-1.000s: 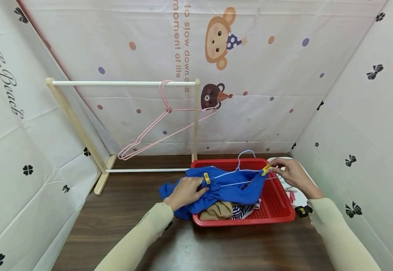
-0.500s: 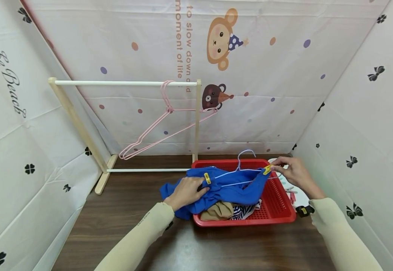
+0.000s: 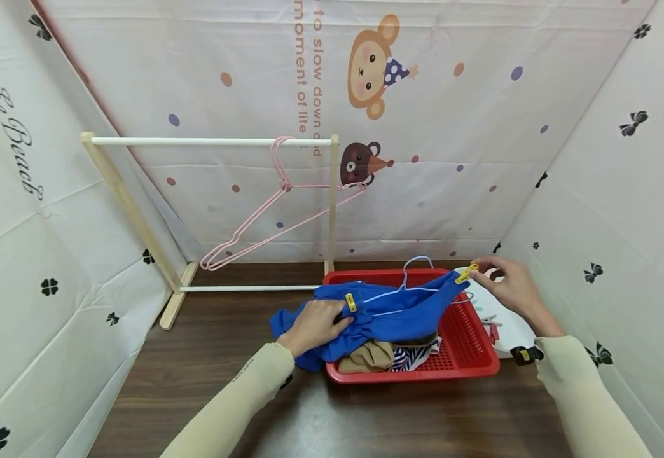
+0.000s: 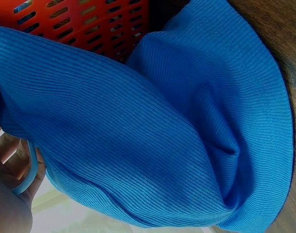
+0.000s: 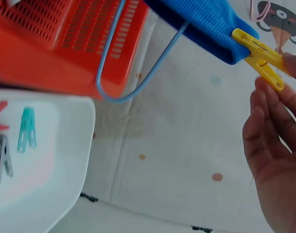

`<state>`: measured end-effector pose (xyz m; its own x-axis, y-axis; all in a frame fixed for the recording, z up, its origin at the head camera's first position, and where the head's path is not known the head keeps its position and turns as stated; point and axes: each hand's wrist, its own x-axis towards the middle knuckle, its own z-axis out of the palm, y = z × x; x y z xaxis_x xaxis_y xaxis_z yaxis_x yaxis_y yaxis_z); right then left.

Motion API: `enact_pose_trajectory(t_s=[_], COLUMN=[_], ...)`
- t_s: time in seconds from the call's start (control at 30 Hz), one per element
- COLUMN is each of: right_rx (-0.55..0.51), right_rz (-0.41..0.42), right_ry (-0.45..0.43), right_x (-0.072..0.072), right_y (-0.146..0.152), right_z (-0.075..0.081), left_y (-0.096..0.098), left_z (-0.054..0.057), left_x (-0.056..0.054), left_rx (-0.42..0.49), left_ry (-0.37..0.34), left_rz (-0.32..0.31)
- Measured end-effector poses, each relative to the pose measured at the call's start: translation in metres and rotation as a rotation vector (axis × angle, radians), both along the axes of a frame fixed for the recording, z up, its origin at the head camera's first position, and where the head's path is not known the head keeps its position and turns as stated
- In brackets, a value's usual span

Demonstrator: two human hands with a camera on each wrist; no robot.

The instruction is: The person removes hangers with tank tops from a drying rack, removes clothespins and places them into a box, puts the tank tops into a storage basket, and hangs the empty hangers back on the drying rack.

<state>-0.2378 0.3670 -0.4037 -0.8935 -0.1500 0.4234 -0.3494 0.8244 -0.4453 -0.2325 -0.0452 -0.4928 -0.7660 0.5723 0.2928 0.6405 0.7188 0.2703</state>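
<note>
A blue ribbed garment [image 3: 395,318] lies over a light blue hanger [image 3: 418,260], whose hook stands up above the red basket. My left hand [image 3: 317,323] grips the garment at its left part; in the left wrist view, the hanger's rounded end [image 4: 30,170] crosses the fingers. A yellow clothespin [image 3: 350,302] is clipped on the cloth beside that hand. My right hand [image 3: 506,285] pinches a second yellow clothespin [image 5: 260,59] between thumb and fingers. Its jaws bite the garment's edge, which is pulled up and right, past the bare right end of the hanger [image 5: 119,99].
The red basket [image 3: 412,376] holds tan cloth [image 3: 367,356] and striped cloth [image 3: 409,357] under the garment. A white tray [image 5: 65,194] with several clothespins stands right of it. Behind left, a wood-and-white rack [image 3: 212,141] bears pink hangers [image 3: 252,219]. Printed cloth walls surround the table.
My right hand has moved up and to the right with the yellow clothespin, stretching the garment's edge along. The left hand has stayed in place.
</note>
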Motion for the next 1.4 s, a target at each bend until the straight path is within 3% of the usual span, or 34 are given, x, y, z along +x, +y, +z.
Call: enact_pose_trajectory(t_s=[0.27,0.43,0.6,0.8,1.03,1.4], right_rx=[-0.03,-0.077,-0.085,-0.053,0.066,0.16], right_rz=[-0.013,-0.021,-0.084,-0.157,-0.186,-0.126], right_ry=[0.043,0.11,0.098,-0.06,-0.326,-0.474], right_x=[0.001,0.002,0.007,0.009,0.003,-0.007], right_y=[0.009,0.012,0.016,0.032,0.056,0.075], right_z=[-0.005,-0.002,0.005,0.007,-0.022,-0.058], left_y=[0.0,0.0,0.0,0.0,-0.001,0.0], left_z=[0.001,0.0,-0.001,-0.001,-0.001,-0.002], left_x=[0.001,0.001,0.001,0.001,0.001,0.001], left_rx=[0.006,0.006,0.01,0.014,0.015,0.008], left_ry=[-0.019,-0.012,0.004,0.008,0.007,0.004], left_rz=[0.006,0.005,0.002,0.0,0.0,0.012])
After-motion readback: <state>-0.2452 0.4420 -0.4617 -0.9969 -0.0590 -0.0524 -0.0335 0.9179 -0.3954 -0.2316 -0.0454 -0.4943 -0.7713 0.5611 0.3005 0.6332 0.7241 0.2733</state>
